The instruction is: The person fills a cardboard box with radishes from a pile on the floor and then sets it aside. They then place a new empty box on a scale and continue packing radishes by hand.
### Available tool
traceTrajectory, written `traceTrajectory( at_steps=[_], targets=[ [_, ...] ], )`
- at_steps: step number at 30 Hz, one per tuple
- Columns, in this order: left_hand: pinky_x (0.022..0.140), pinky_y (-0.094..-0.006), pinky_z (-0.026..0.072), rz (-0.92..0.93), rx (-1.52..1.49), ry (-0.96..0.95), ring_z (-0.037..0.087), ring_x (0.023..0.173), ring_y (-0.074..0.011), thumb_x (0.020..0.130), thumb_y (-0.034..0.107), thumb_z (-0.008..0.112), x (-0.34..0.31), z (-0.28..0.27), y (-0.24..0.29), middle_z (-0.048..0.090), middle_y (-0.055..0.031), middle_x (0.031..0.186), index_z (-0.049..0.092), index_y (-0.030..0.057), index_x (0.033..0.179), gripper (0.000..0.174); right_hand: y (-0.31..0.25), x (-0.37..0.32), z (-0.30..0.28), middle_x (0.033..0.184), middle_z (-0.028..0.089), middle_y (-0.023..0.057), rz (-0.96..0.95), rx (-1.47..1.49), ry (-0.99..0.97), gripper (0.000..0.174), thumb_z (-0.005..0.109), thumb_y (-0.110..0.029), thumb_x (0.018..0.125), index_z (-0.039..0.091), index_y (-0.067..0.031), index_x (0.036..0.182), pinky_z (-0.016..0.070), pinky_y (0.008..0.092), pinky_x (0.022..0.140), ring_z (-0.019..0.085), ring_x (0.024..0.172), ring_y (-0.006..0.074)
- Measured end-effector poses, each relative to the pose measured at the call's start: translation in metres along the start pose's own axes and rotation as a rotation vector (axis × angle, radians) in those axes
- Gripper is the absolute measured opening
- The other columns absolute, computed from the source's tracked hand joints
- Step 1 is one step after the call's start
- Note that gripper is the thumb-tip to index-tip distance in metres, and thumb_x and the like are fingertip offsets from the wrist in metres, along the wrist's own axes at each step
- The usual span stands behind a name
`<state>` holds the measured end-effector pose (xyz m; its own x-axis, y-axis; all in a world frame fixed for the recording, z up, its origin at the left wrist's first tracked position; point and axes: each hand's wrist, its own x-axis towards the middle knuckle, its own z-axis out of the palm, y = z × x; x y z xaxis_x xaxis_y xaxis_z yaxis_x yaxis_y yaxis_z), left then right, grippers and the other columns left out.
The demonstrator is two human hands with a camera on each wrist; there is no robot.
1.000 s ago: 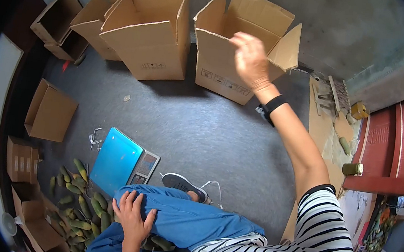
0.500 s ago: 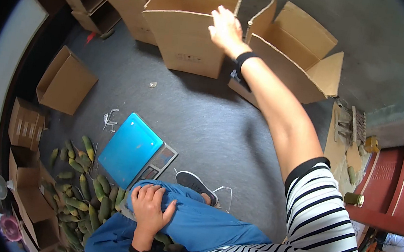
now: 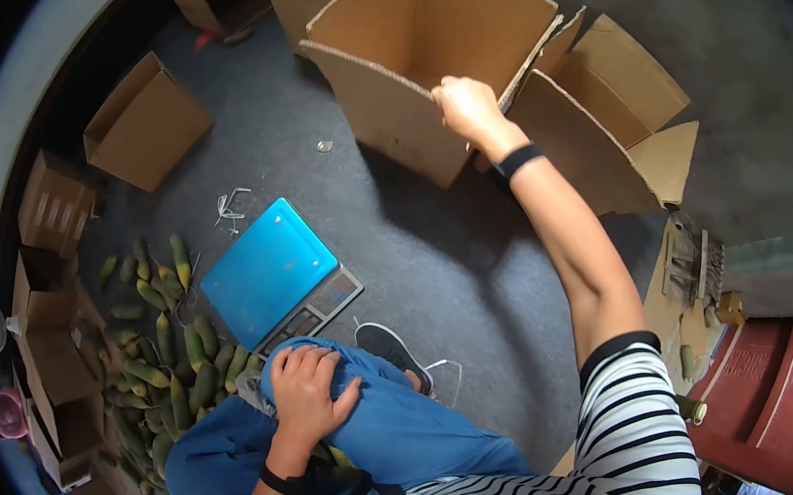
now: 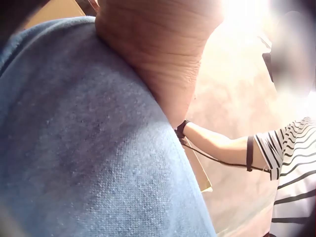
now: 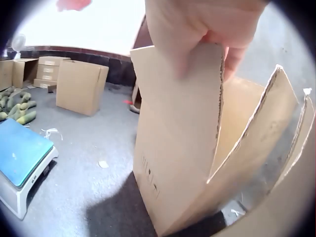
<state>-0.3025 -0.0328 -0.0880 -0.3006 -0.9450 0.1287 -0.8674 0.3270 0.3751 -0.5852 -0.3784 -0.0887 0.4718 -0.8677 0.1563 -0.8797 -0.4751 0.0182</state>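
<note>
- Item one — right hand: arm stretched forward and away from the body, with a black band at the wrist. The fingers are curled over the top edge of a tall open brown cardboard box. They lie on the outer face and the thumb on the inner face, so the board is pinched between them.
- Item two — the tall open brown cardboard box: it stands on the grey concrete floor, ahead of the person, with its flaps up and its mouth towards us. The hand holds it at the near right corner of the rim. We cannot tell whether its base lies flat.
- Item three — left hand: it rests on the raised knee of the blue trousers. The fingers are loosely spread over the cloth and hold nothing. The left wrist view shows only palm against blue fabric.
- Item four — a second open brown cardboard carton, just beside the held box on its right, with its flaps touching or nearly touching it.
- Item five — a flat weighing scale with a bright blue platform, on the floor near the knee.
- Item six — a heap of long green fruits, left of the scale.
- Item seven — a closed brown cardboard carton, well apart at the left.
- Item eight — a dark sneaker, just beyond the knee.
</note>
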Motion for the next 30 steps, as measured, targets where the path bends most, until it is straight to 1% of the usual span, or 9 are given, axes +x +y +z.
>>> traceTrajectory(
  at_steps=[10, 14, 17, 18, 20, 22, 24, 26, 30],
  targets=[
    [0.096, -0.0450, 0.0369, -0.010, -0.040, 0.067, 0.057, 0.099, -0.0298, 0.071, 0.033, 0.073, -0.010, -0.004, 0.002, 0.064, -0.0096, 0.100, 0.063, 0.0058, 0.102, 0.043, 0.002, -0.214, -0.071, 0.079, 0.054, 0.0085, -0.105, 0.090, 0.076, 0.012, 0.065, -0.010, 0.075, 0.063, -0.0091, 0.086, 0.0501, 0.0394, 0.065, 0.056, 0.079, 0.0280],
    [0.093, -0.0401, 0.0437, -0.322, -0.569, 0.177, 0.058, 0.103, -0.0275, 0.082, 0.025, 0.067, -0.014, -0.004, -0.011, 0.057, -0.0163, 0.118, 0.053, -0.0007, 0.122, 0.050, -0.006, -0.294, -0.106, 0.079, 0.057, 0.0075, -0.039, 0.136, -0.042, 0.009, 0.064, -0.014, 0.078, 0.064, -0.0078, 0.084, 0.0497, 0.0378, 0.069, 0.057, 0.084, 0.0261],
    [0.082, -0.0342, 0.0510, -0.442, -0.835, 0.174, 0.059, 0.103, -0.0230, 0.091, 0.026, 0.061, 0.017, -0.021, 0.007, 0.054, -0.0195, 0.124, 0.044, -0.0042, 0.133, 0.054, 0.002, -0.344, -0.132, 0.087, 0.063, 0.0062, 0.170, 0.492, -0.069, 0.017, 0.071, -0.022, 0.081, 0.069, -0.0070, 0.087, 0.0490, 0.0351, 0.075, 0.059, 0.084, 0.0258],
    [0.082, -0.0347, 0.0512, -0.451, -0.797, 0.135, 0.060, 0.102, -0.0239, 0.090, 0.028, 0.062, 0.031, -0.024, 0.018, 0.054, -0.0206, 0.124, 0.043, -0.0055, 0.133, 0.057, 0.009, -0.354, -0.135, 0.091, 0.064, 0.0080, 0.240, 0.584, 0.070, 0.018, 0.069, -0.022, 0.083, 0.068, -0.0045, 0.089, 0.0488, 0.0338, 0.076, 0.061, 0.084, 0.0242],
    [0.080, -0.0360, 0.0516, -0.438, -0.662, 0.059, 0.064, 0.096, -0.0267, 0.088, 0.032, 0.067, 0.060, -0.021, 0.046, 0.055, -0.0256, 0.123, 0.041, -0.0094, 0.134, 0.067, 0.011, -0.362, -0.139, 0.092, 0.064, 0.0100, 0.515, 0.494, 0.263, 0.024, 0.068, -0.025, 0.084, 0.068, -0.0033, 0.095, 0.0489, 0.0346, 0.076, 0.062, 0.084, 0.0229],
    [0.082, -0.0391, 0.0509, -0.360, -0.454, -0.057, 0.065, 0.090, -0.0335, 0.086, 0.036, 0.068, 0.077, 0.004, 0.050, 0.062, -0.0291, 0.107, 0.040, -0.0109, 0.134, 0.073, 0.022, -0.365, -0.110, 0.092, 0.064, 0.0108, 0.571, 0.422, 0.299, 0.035, 0.068, -0.030, 0.085, 0.065, -0.0033, 0.107, 0.0495, 0.0354, 0.077, 0.062, 0.085, 0.0246],
    [0.082, -0.0416, 0.0502, -0.479, -0.691, -0.172, 0.065, 0.088, -0.0393, 0.087, 0.029, 0.063, 0.089, 0.019, 0.055, 0.064, -0.0299, 0.096, 0.047, -0.0116, 0.125, 0.058, 0.032, -0.365, -0.081, 0.096, 0.065, 0.0154, 0.688, 0.262, 0.119, 0.048, 0.068, -0.038, 0.084, 0.060, -0.0032, 0.116, 0.0499, 0.0365, 0.079, 0.063, 0.088, 0.0284],
    [0.082, -0.0430, 0.0498, -0.412, -0.560, -0.112, 0.064, 0.089, -0.0412, 0.087, 0.023, 0.059, 0.086, 0.024, 0.056, 0.064, -0.0304, 0.095, 0.050, -0.0112, 0.119, 0.048, 0.037, -0.360, -0.056, 0.092, 0.066, 0.0228, 0.734, 0.548, 0.086, 0.047, 0.063, -0.038, 0.086, 0.058, -0.0038, 0.118, 0.0501, 0.0430, 0.072, 0.066, 0.084, 0.0355],
    [0.081, -0.0471, 0.0485, -0.350, -0.586, 0.044, 0.062, 0.092, -0.0464, 0.086, 0.011, 0.052, 0.071, 0.034, 0.022, 0.063, -0.0321, 0.096, 0.055, -0.0094, 0.105, 0.027, 0.026, -0.335, -0.061, 0.083, 0.066, 0.0188, 0.672, 0.440, 0.087, 0.031, 0.060, -0.032, 0.088, 0.064, -0.0077, 0.107, 0.0496, 0.0443, 0.068, 0.065, 0.080, 0.0360]
  ],
)
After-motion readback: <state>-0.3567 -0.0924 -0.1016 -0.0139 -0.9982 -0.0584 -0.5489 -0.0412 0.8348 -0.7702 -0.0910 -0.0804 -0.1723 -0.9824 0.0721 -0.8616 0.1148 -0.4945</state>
